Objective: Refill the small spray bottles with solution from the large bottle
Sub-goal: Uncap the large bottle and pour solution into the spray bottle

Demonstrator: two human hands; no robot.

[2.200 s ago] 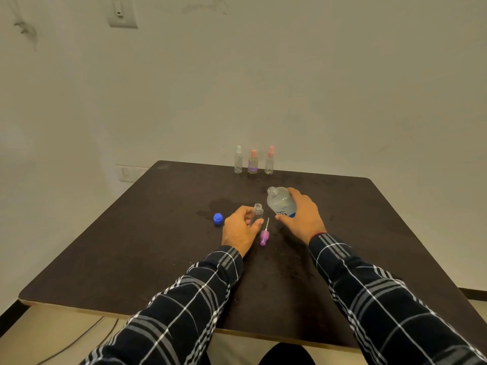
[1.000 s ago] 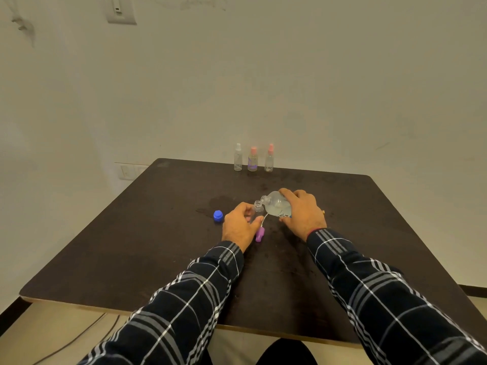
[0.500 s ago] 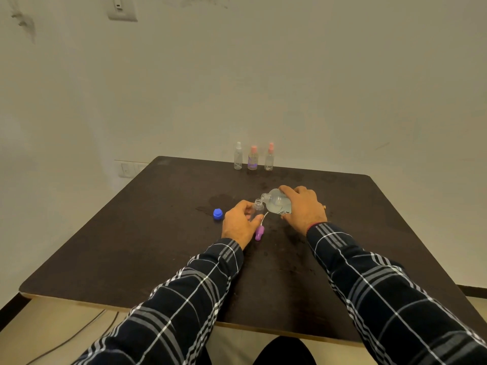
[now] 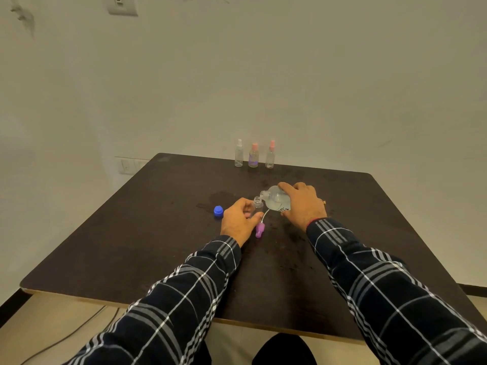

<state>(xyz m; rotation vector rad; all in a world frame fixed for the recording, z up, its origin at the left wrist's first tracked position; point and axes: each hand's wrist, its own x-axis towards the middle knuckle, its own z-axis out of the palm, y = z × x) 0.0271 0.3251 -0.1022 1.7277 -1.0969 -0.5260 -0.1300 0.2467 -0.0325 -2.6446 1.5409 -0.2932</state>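
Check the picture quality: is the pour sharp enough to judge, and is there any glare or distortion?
Head view: dim, flat, yellowish light, with no glare and only faint shadows on the table. Head view: wide-angle stretch toward the frame's corners. Head view: the large bottle and the open small bottle are tiny and soft, so no stream can be made out.
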